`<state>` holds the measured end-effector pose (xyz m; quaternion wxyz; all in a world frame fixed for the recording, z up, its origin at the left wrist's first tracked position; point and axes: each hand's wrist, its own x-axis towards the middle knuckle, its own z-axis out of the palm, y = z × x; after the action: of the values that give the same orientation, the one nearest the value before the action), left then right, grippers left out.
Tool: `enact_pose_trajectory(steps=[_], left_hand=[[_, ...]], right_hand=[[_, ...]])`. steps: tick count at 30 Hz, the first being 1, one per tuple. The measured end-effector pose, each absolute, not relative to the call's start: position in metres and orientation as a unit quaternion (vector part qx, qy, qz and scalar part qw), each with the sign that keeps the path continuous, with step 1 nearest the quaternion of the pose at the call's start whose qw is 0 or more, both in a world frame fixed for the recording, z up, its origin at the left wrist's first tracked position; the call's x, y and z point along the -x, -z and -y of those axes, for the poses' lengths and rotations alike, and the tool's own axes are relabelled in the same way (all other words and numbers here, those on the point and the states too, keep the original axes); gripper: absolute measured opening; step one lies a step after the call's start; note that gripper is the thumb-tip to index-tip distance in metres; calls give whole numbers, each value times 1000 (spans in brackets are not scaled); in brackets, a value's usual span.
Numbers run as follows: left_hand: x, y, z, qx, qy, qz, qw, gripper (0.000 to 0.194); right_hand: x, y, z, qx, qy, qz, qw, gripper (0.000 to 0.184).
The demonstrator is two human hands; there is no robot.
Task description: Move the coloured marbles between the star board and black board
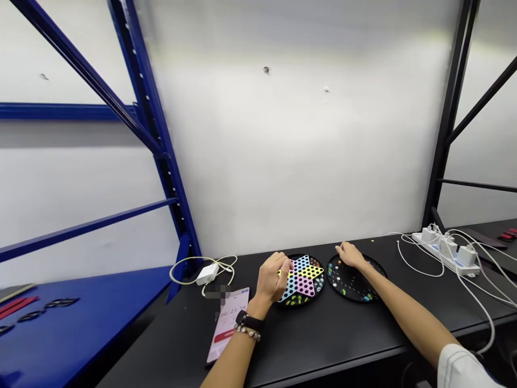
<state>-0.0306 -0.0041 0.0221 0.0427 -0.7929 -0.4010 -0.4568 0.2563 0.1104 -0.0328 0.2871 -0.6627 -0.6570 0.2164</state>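
My left hand hovers at the left side of a star-shaped Chinese checkers board, its fingers curled in and hiding what they may hold. The board has pink, blue and yellow points with dark holes and sits in a round black tray; coloured marbles lie around its edge. To the right, my right hand reaches over the far edge of a second round black board, fingers drawn together and their tips partly hidden. Several marbles are scattered around this board's rim.
A phone showing a timer lies beside my left forearm, near a white adapter with a looped cable. On the right stands a power strip with plugs and white cords. Blue rack posts rise at left, beside a blue table.
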Motion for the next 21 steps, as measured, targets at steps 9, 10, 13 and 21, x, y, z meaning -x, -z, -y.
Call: enact_pose_trajectory(steps=[9, 10, 13, 21], left_hand=[[30, -23, 4, 794, 456, 400, 51, 43], [30, -23, 4, 794, 455, 401, 50, 43], [31, -22, 3, 792, 457, 402, 46, 42], [31, -21, 3, 795, 465, 389, 36, 42]], right_hand=[[-252, 21, -110, 523, -460, 530, 483, 27], [-248, 23, -107, 554, -396, 594, 429, 30], [-236, 29, -97, 599, -195, 734, 253, 31], [-220, 23, -84, 608, -114, 780, 95, 25]])
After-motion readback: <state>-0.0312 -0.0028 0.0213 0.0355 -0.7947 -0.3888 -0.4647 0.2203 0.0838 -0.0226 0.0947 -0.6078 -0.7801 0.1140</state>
